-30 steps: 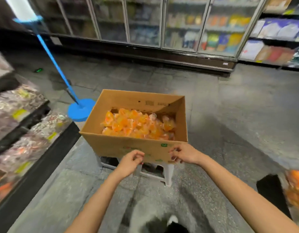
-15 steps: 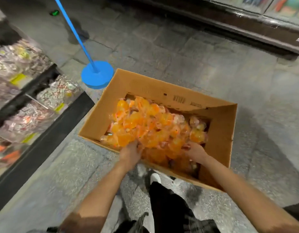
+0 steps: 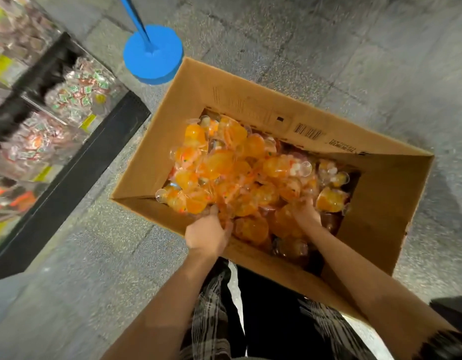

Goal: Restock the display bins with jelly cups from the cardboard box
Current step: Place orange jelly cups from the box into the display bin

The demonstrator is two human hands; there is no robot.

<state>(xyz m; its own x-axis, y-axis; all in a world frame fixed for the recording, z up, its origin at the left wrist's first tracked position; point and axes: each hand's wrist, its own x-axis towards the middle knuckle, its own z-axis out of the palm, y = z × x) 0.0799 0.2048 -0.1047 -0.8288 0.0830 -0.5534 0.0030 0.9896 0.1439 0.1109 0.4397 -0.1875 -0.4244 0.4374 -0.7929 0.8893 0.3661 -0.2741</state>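
The floor (image 3: pixel 328 48) of grey stone tiles filled most of the view, and on the left ran the display bins (image 3: pixel 43 120), blurred, holding wrapped sweets behind a dark frame. Beside the bins stood the open cardboard box (image 3: pixel 250 100), tilted in the frame, with a round blue base (image 3: pixel 153 54) and its pole just beyond the far corner. Inside the box lay a loose heap of orange jelly cups (image 3: pixel 237 167), piled higher toward the left wall. Judging by this, the step in hand was the scooping of a load from the box; the next move would call for gathering a secure double handful, lifting it clear of the near wall and carrying it left to a bin without spilling the slippery cups. Both forearms reached down over the near wall of the box. The left hand (image 3: pixel 207 232) sat at the near edge of the heap, back upward, its fingers dug in among the cups and curled round some of them. The right hand (image 3: pixel 306 213) lay deeper in the box, fingers buried in the pile; whether it had closed on any cups could not be told.
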